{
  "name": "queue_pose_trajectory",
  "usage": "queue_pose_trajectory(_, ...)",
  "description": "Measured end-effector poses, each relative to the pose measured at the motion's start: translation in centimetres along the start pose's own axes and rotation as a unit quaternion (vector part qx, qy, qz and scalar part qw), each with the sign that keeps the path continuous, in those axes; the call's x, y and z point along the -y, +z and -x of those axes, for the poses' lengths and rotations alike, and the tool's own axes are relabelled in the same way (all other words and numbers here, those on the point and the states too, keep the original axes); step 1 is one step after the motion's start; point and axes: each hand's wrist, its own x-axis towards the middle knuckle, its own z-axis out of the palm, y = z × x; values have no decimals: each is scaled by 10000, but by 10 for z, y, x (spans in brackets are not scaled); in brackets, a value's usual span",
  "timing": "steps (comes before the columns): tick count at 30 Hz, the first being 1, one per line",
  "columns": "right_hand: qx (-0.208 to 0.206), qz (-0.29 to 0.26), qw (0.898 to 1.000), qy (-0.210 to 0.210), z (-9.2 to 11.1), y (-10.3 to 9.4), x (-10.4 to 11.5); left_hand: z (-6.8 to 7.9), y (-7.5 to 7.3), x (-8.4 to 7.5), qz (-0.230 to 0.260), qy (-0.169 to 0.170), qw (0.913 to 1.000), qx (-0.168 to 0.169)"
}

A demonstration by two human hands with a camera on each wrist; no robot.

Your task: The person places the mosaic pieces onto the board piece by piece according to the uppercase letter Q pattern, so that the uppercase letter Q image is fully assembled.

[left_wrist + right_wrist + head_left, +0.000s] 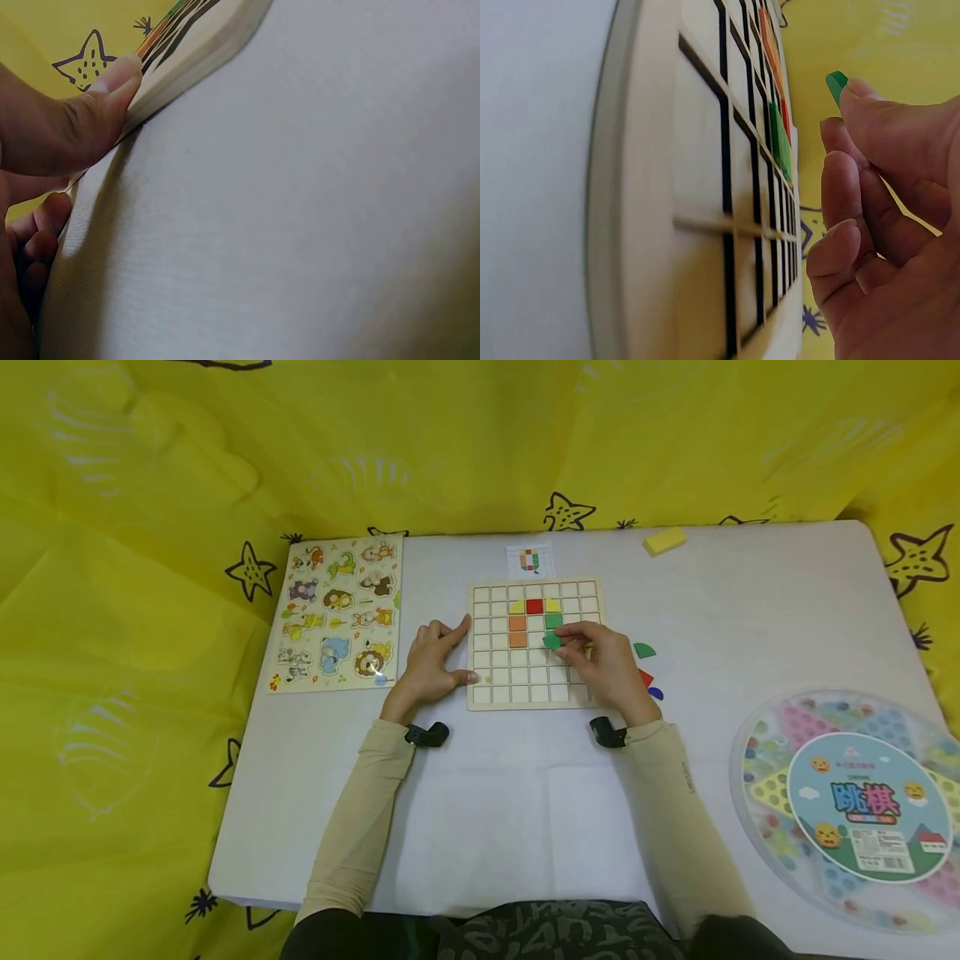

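Observation:
A wooden grid board (538,677) lies on the table. Its cells hold a red square (534,607), yellow corner pieces (517,607), two orange squares (517,623) and a green square (553,621). Between thumb and fingertips, my right hand (609,667) pinches a small green piece (835,85), held over the board just below the green square; the fingers partly cover it. My left hand (429,662) rests at the board's left edge, index fingertip and thumb spread along it. The left wrist view shows that thumb (90,120) on the rim, other fingers low beside it.
Beyond the board lies a small pattern card (528,560). Loose pieces, including a green quarter circle (644,650), lie right of the board. An animal puzzle (337,610) is left, a yellow block (664,541) at the back, a round Chinese checkers set (847,810) front right.

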Motion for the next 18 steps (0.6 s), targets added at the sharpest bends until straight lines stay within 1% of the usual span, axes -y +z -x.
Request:
queue_pose_trajectory(10, 401, -252, 9988, 122, -9, 17, 8, -1, 0, 1, -19, -7, 10000, -10)
queue_pose_trajectory(15, 502, -157, 9985, 122, -11, 24, 13, -2, 1, 1, -39, -7, 10000, -49)
queue_pose_trajectory(18, 582, 1, 9983, 94, -12, 28, 14, -2, 2, 1, -44, -2, 10000, -66)
